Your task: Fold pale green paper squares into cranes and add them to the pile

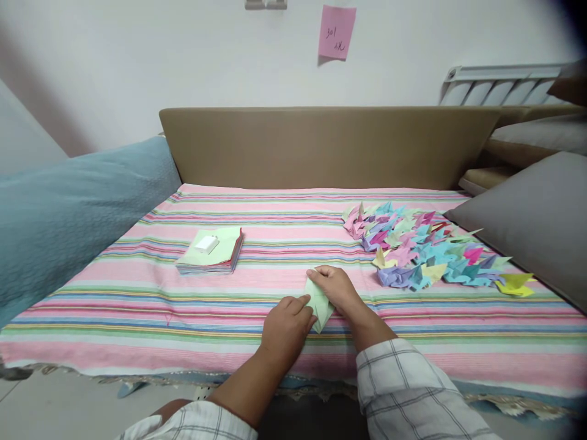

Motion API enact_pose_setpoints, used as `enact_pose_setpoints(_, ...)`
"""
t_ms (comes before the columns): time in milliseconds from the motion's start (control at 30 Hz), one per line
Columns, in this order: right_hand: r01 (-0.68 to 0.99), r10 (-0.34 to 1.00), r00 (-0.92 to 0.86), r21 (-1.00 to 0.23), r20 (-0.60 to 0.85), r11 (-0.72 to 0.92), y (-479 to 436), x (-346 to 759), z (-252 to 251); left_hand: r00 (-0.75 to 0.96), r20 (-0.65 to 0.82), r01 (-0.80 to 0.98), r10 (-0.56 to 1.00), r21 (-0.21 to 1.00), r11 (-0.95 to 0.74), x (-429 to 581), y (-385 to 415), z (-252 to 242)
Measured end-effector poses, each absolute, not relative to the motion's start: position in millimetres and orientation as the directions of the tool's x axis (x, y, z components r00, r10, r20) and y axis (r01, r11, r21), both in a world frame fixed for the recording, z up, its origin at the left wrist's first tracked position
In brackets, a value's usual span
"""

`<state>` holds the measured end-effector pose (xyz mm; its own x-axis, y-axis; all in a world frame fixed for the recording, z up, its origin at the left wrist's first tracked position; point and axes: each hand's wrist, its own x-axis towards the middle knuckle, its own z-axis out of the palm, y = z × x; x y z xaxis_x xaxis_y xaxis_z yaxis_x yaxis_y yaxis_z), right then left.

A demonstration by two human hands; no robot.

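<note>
A pale green folded paper (320,304) lies on the striped bedspread (137,305) near its front edge. My left hand (285,328) pinches the paper's left side with curled fingers. Pressing down on its upper right part is my right hand (338,288), fingers bent over the fold. A stack of coloured paper squares (211,250) with a small white object (206,244) on top sits to the left, further back. To the right spreads a pile of several folded paper cranes (424,250) in pink, blue, purple and yellow.
A teal blanket (68,214) is heaped at the left. A tan headboard (321,146) runs along the back. Grey cushions (536,220) lean at the right, beside the cranes. A pink sticky note (337,32) hangs on the wall. Floor shows below the bed's edge.
</note>
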<state>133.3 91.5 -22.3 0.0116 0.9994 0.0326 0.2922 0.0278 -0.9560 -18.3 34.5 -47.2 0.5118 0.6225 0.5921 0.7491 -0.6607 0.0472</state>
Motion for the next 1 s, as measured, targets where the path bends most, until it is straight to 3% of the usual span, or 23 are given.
enact_pose_setpoints(700, 0.289, 0.997, 0.042, -0.956, 0.058, 0.044, 92.7, 131.6, -26.1, 0.514, 0.600, 0.750, 0.613, 0.032, -0.661, -18.0, 33.7, -44.4)
enact_pose_setpoints(1000, 0.424, 0.995, 0.034, -0.903, 0.092, 0.069, 93.6, 131.2, -23.8, 0.553, 0.598, 0.729, 0.580, -0.010, -0.685, -16.4, 35.9, -44.2)
